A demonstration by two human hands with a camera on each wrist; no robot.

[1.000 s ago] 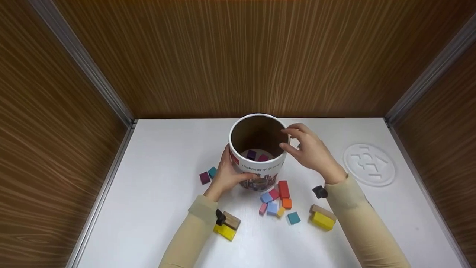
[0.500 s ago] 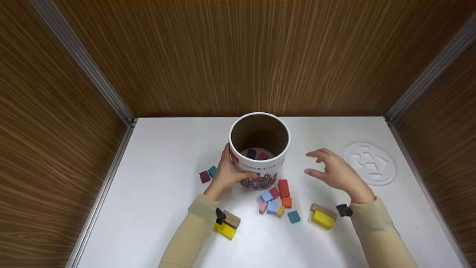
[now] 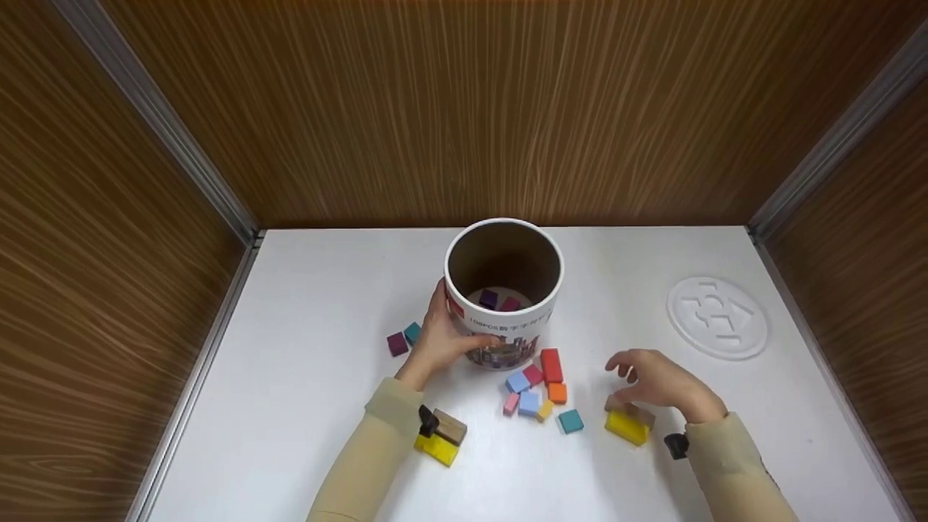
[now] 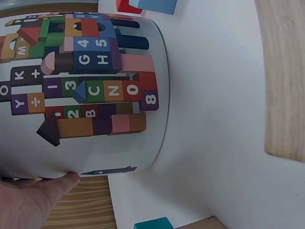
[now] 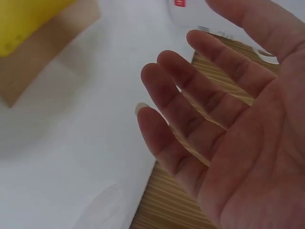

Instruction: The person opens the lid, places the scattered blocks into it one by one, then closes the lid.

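Note:
A white round canister (image 3: 505, 328) with printed blocks on its wall (image 4: 86, 95) stands open at mid-table. A purple block (image 3: 489, 298) and a pink block (image 3: 511, 304) lie inside. My left hand (image 3: 437, 335) grips its left side, thumb wrapped across the front; the left wrist view shows a fingertip (image 4: 62, 182) against the base. My right hand (image 3: 638, 378) hovers just above a brown block (image 3: 644, 417) and a yellow block (image 3: 626, 428). Its fingers (image 5: 190, 105) are spread and relaxed and hold nothing; both the yellow block (image 5: 28, 19) and the brown block (image 5: 43, 52) lie beyond them.
Several small coloured blocks (image 3: 536, 388) lie in front of the canister, a teal one (image 3: 570, 421) nearest me. A purple block (image 3: 396, 344) and a teal block (image 3: 412, 332) sit left of my left hand. Another yellow-and-brown pair (image 3: 442, 439) lies by my left wrist. A white lid (image 3: 716, 317) rests at right. Wooden walls enclose the table.
My right hand has left the canister's rim and come down and toward me, right of the block cluster, over the brown and yellow blocks. The left hand and canister stayed put.

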